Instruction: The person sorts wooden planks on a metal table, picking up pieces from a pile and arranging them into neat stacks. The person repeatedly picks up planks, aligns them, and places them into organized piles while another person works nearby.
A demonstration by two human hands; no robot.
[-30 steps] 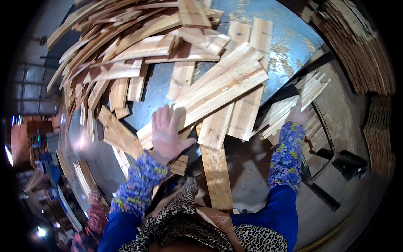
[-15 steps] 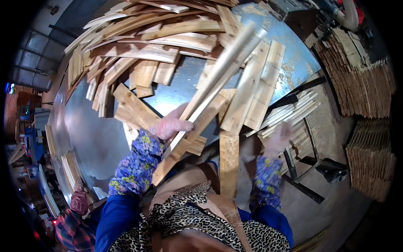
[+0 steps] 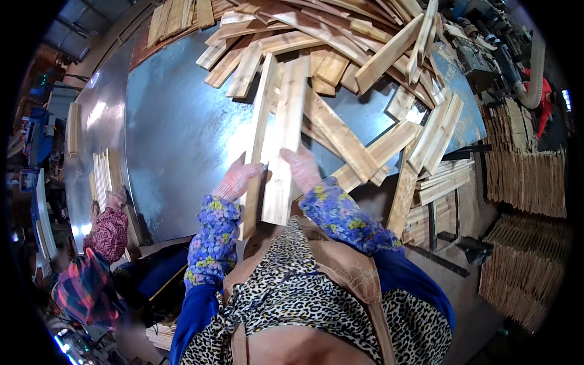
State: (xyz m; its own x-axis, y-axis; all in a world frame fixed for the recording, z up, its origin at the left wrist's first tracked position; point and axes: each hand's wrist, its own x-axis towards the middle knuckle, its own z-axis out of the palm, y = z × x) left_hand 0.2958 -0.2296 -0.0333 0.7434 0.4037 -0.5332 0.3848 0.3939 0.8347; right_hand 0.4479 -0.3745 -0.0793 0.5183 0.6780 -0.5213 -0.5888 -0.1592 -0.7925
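Note:
My left hand [image 3: 240, 180], in a pale thin glove, is closed on a long narrow wooden board [image 3: 258, 131] that points away from me over the metal table. A wider pale wooden plank [image 3: 286, 140] lies alongside it, a narrow gap between the two near my hands. My right hand [image 3: 302, 170], also gloved, grips this plank at its right edge, thumb on top. Both boards' near ends reach close to my leopard-print apron [image 3: 292, 274]. Just right of my right hand, loose boards [image 3: 344, 134] lie crossed at angles.
A big heap of boards [image 3: 340, 36] covers the table's [image 3: 176, 128] far side. Stacked strips [image 3: 447, 182] stand at the right, with tall wood stacks [image 3: 526, 173] beyond. At left, a co-worker in a checked head covering [image 3: 91, 289] handles boards [image 3: 106, 173].
My right hand has come from beside the right-hand strips onto the wide plank. The boards in hand have swung from a rightward slant to nearly straight ahead. The view has turned left.

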